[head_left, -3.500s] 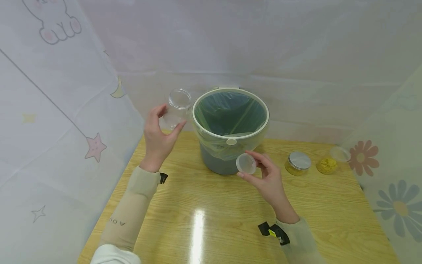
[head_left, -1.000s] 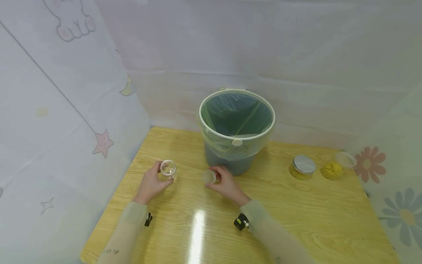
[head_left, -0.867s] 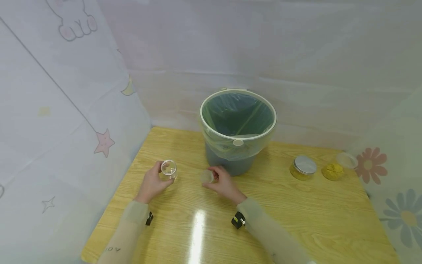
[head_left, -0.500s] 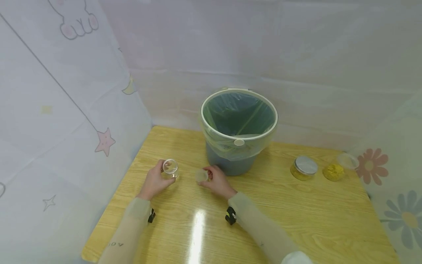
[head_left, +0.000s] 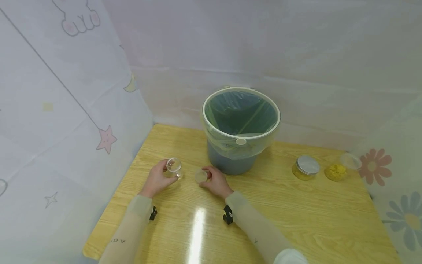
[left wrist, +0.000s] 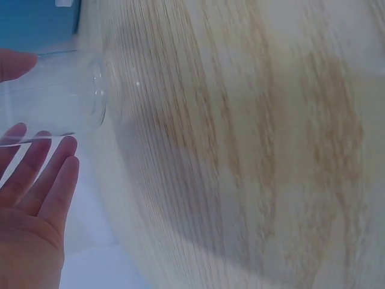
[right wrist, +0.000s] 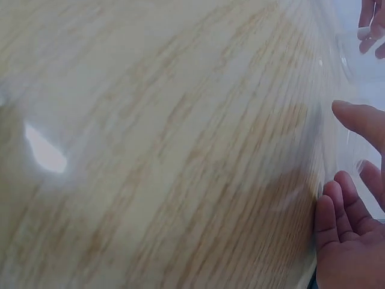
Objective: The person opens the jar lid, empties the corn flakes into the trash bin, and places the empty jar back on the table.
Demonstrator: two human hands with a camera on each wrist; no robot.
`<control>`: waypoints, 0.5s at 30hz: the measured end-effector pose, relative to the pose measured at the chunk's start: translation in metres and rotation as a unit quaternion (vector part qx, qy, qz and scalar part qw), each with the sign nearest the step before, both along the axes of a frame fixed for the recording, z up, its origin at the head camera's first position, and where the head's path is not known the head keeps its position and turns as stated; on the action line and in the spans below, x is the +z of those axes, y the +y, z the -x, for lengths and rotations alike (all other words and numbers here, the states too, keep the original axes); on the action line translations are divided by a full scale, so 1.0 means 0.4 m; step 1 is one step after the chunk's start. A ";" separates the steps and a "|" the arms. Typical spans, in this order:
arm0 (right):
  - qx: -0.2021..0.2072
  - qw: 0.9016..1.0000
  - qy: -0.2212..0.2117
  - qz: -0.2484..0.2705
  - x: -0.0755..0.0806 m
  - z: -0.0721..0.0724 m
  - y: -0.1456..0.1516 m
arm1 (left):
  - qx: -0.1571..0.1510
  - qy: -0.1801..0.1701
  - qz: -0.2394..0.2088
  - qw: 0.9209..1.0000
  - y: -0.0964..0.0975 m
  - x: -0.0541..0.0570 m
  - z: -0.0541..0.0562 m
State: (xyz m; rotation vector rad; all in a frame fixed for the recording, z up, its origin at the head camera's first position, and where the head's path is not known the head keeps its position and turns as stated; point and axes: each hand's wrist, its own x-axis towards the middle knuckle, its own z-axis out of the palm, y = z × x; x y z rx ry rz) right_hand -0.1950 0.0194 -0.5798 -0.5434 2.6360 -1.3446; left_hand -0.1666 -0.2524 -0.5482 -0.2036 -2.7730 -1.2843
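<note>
My left hand (head_left: pixel 158 180) grips a clear plastic jar (head_left: pixel 174 167) on the left of the table, thumb on one side and fingers on the other. In the left wrist view, the thumb and fingers lie along opposite walls of the see-through jar (left wrist: pixel 54 93), whose end is right at the wood. Just to its right, my right hand (head_left: pixel 215 181) pinches a small, round, translucent plastic lid (head_left: pixel 200 176) low over the table. In the right wrist view, the right hand's lower fingers (right wrist: pixel 337 211) lie near the wood; the lid barely shows there.
A grey bin (head_left: pixel 230 163) lined with a clear bag stands behind my right hand. Farther right are a silver-lidded jar (head_left: pixel 305 168) and a clear container of something yellow (head_left: pixel 335 172), with a translucent disc (head_left: pixel 350 161) behind it. Printed sheets (head_left: pixel 211 44) enclose the table (head_left: pixel 296 216).
From raised beside and in front of the bin, both hands have come down to the table with the jar and the lid. Lately the right hand has shifted left, closer to the jar.
</note>
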 end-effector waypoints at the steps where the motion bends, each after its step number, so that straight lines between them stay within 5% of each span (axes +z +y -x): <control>1: 0.003 1.000 -0.001 -0.002 -0.001 0.000 -0.001 | 0.000 -0.001 -0.001 1.000 0.001 0.000 0.001; 15: 0.010 0.999 -0.015 -0.048 0.001 0.000 -0.009 | -0.011 -0.012 0.011 1.000 0.002 -0.002 0.005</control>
